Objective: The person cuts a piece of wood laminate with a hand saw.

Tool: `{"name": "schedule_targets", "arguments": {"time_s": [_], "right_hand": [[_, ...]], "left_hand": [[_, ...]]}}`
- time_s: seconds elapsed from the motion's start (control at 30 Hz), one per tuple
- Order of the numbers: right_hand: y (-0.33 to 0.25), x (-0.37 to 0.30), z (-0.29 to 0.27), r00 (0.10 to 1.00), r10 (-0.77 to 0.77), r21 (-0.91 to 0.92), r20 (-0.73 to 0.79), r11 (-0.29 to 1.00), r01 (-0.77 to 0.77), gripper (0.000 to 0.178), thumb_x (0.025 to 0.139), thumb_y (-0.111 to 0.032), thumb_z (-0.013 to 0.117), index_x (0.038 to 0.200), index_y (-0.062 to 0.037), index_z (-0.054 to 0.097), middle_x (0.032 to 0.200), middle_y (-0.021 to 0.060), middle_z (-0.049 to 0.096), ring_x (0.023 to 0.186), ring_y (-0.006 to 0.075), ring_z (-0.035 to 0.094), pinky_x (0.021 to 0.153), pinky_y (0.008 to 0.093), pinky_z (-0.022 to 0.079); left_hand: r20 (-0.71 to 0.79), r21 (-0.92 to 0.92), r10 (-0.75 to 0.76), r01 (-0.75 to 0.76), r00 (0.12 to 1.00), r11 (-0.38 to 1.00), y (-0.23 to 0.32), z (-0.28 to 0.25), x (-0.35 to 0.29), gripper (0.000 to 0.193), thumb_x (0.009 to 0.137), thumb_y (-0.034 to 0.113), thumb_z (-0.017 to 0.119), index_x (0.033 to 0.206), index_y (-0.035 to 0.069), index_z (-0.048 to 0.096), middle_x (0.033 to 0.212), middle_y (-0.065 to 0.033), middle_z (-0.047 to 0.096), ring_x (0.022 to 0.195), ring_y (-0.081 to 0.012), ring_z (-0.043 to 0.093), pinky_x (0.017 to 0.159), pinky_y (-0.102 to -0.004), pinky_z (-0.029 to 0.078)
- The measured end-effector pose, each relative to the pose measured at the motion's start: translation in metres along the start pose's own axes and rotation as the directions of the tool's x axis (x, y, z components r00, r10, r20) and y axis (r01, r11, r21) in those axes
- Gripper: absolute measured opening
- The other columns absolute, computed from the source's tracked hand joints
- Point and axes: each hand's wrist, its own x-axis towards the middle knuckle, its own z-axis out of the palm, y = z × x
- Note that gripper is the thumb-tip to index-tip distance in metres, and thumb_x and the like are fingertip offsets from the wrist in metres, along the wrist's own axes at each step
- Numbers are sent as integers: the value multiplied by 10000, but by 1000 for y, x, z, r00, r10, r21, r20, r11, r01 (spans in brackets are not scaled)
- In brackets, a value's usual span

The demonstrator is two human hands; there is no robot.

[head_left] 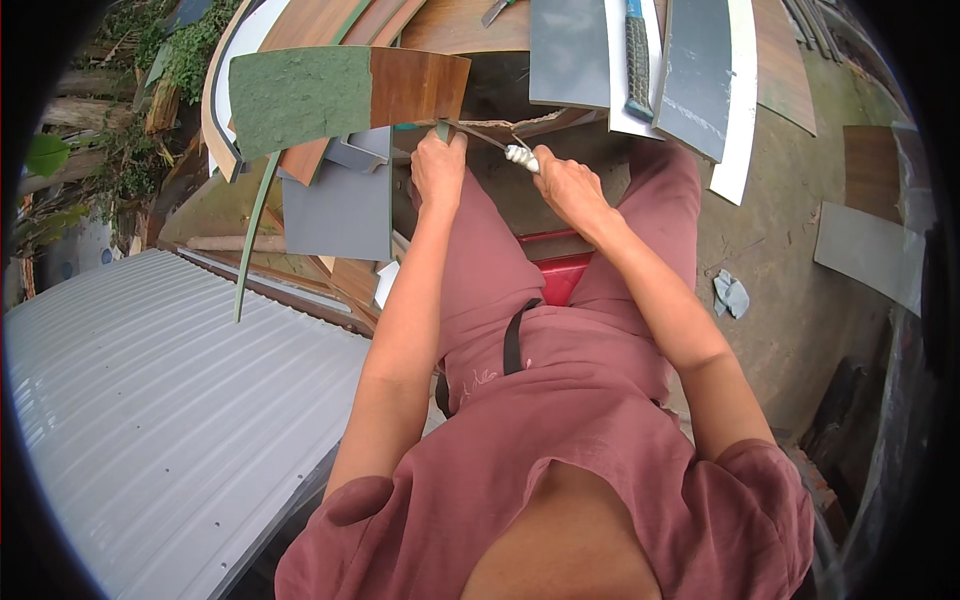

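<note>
A curved-looking board [300, 95], rough green over most of its face and brown wood grain at its right end, lies across the far middle. My left hand [440, 168] is closed below its lower right corner, with a short bit of green edge strip showing above the fingers. My right hand [572, 190] grips a thin metal tool with a white wrapped handle [522, 157]. The tool's shaft points left to the board's corner, close to my left fingers; its tip's exact shape is too small to tell. A long green strip [258, 235] hangs down from the board's lower edge.
A hammer [637, 65] with a dark textured grip lies on grey and white panels [568, 50] at the far right. A red stool [565, 278] shows between my legs. Corrugated metal sheeting [180, 400] fills the left. A crumpled pale cloth [731, 293] is on the ground.
</note>
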Motion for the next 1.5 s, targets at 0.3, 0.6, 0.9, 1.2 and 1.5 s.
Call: {"name": "schedule_targets", "arguments": {"time_s": [0.3,0.6,0.9,1.2,1.5], "right_hand": [[-15,14,2,1000,-4,16,21,1000,4,129,877,-124,452,935,-10,471,743,256,628,746,431,625,669,524,490],[-27,26,4,1000,-2,-10,6,1000,2,145,870,-131,489,938,-2,483,751,257,630,755,435,624,674,523,488],[-3,-14,-2,999,43,-36,29,998,-42,155,876,-148,502,957,-17,477,742,244,632,753,432,625,674,524,487],[-42,33,6,999,-13,-18,-34,1000,12,179,868,-146,520,945,10,480,768,252,633,781,434,622,694,525,488],[-12,-25,5,982,174,-48,75,984,-171,230,873,-180,536,1012,-30,432,798,264,632,821,456,608,711,552,466]], "left_hand": [[6,20,-25,25,1000,1000,-10,1,0,352,759,331,564,880,10,645,848,-243,637,855,-427,594,749,-457,454],[-20,1,3,-3,1000,1000,-6,0,1,330,767,292,548,857,-11,638,826,-251,634,843,-444,590,748,-471,451],[-16,-2,30,-30,999,1000,-7,-2,-1,340,766,309,540,859,-3,637,856,-264,627,872,-461,577,771,-488,445],[-15,46,45,-44,999,998,-5,0,4,356,791,333,558,886,1,645,878,-260,635,886,-458,583,779,-507,451],[18,56,-7,6,1000,998,-2,-3,6,316,775,305,579,910,32,664,896,-248,642,888,-424,606,803,-492,473]]}}
